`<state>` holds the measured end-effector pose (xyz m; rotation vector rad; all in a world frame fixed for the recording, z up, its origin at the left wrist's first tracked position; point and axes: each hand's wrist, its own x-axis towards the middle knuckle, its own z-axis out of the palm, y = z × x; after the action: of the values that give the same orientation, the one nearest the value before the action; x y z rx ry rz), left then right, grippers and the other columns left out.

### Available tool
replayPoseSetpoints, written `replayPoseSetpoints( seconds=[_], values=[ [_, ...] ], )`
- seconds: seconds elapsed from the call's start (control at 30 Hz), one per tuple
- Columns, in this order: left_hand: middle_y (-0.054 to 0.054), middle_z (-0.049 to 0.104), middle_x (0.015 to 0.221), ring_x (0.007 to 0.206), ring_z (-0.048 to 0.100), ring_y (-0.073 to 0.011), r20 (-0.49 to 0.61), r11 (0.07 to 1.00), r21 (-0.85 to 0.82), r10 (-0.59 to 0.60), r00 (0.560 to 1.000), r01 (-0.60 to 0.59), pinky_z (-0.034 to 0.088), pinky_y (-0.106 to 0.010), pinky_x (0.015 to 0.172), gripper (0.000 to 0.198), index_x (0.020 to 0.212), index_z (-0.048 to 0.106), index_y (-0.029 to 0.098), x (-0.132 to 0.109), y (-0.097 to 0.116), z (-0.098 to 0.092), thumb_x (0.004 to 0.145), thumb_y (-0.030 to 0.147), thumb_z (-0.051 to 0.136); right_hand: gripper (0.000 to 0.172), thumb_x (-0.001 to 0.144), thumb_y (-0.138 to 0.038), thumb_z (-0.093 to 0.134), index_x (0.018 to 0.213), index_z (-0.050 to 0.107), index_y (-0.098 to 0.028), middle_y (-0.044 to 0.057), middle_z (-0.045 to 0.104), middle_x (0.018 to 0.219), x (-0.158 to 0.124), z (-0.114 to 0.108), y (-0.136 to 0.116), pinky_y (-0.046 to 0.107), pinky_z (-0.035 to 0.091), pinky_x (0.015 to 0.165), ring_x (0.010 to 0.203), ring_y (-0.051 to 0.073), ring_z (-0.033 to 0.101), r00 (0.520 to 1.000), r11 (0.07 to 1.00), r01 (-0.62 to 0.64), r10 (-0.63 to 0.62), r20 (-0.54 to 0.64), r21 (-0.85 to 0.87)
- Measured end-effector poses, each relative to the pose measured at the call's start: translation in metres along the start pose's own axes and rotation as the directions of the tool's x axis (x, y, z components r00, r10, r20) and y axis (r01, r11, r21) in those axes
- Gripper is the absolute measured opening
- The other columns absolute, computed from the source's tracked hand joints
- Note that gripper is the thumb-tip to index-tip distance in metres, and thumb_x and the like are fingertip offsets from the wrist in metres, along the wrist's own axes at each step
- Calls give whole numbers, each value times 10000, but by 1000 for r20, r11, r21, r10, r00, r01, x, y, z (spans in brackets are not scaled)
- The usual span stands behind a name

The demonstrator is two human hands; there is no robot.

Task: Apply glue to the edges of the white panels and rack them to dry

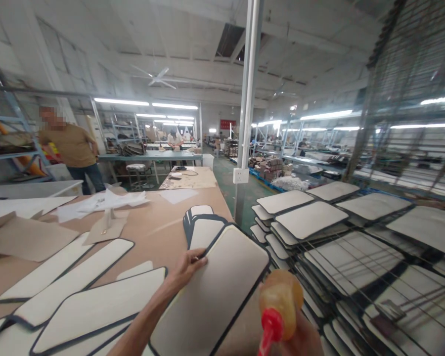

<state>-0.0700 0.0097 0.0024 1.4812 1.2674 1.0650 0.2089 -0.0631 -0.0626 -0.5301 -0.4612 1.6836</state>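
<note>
A large cream panel with a dark border (pixel 222 282) is tilted up in front of me. My left hand (pixel 191 264) grips its upper left edge, thumb over the face. In my right hand (pixel 304 331) is a glue bottle (pixel 282 296), yellowish and see-through with a red nozzle that points down. The bottle is beside the panel's right edge and hides most of that hand's fingers. Just beyond the panel, a fanned stack of smaller dark-edged panels (pixel 205 230) rests on the brown table (pixel 159 207).
Long dark-edged panels (pixel 74 277) overlap on the table's left, near loose beige pieces (pixel 37 237) and white sheets (pixel 104 200). At right, wire racks hold layered panels (pixel 311 217). A metal post (pixel 244 123) with a socket stands beyond the table. A person (pixel 72 146) stands at far left.
</note>
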Motion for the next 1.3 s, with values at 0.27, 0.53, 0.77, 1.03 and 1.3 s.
replayPoseSetpoints(
  seconds=[0.27, 0.53, 0.77, 1.03, 1.3],
  values=[
    [-79, 719, 985, 913, 606, -276, 152, 994, 97, 37, 988, -53, 444, -327, 837, 294, 839, 764, 155, -25, 24, -51, 660, 381, 708, 398, 601, -450, 793, 952, 704, -284, 52, 705, 1007, 24, 60, -73, 416, 443, 966, 930, 238, 645, 931, 914, 357, -366, -10, -193],
    [-51, 742, 882, 843, 632, -286, 366, 993, 115, -66, 928, 26, 479, -302, 722, 371, 1031, 735, 174, -45, 73, -52, 693, 310, 662, 579, 557, -294, 824, 1102, 634, -245, 82, 701, 976, 43, 89, -107, 504, 470, 909, 941, 305, 640, 865, 788, 498, -421, 273, -362],
    [-72, 739, 891, 843, 654, -295, 391, 988, 60, -153, 908, 141, 502, -312, 727, 336, 980, 751, 154, -51, 83, -56, 678, 280, 678, 584, 562, -235, 820, 1111, 620, -244, 39, 705, 930, 34, 87, -113, 384, 540, 807, 791, 230, 666, 846, 750, 521, -391, 362, -408],
    [-66, 738, 856, 769, 671, -249, 353, 959, -61, -237, 905, 275, 485, -246, 594, 462, 1114, 692, 164, -57, 80, -54, 666, 278, 704, 632, 538, -289, 825, 1133, 614, -263, 47, 683, 1012, 24, 78, -117, 378, 529, 825, 870, 256, 652, 855, 747, 500, -346, 387, -438],
    [-62, 734, 797, 719, 662, -236, 329, 964, -55, -228, 916, 260, 495, -253, 611, 305, 913, 751, 158, -62, 82, -56, 640, 291, 719, 610, 587, -287, 808, 1159, 595, -281, 34, 679, 1023, 14, 69, -117, 362, 506, 865, 912, 244, 646, 850, 761, 487, -302, 431, -428]
  ],
)
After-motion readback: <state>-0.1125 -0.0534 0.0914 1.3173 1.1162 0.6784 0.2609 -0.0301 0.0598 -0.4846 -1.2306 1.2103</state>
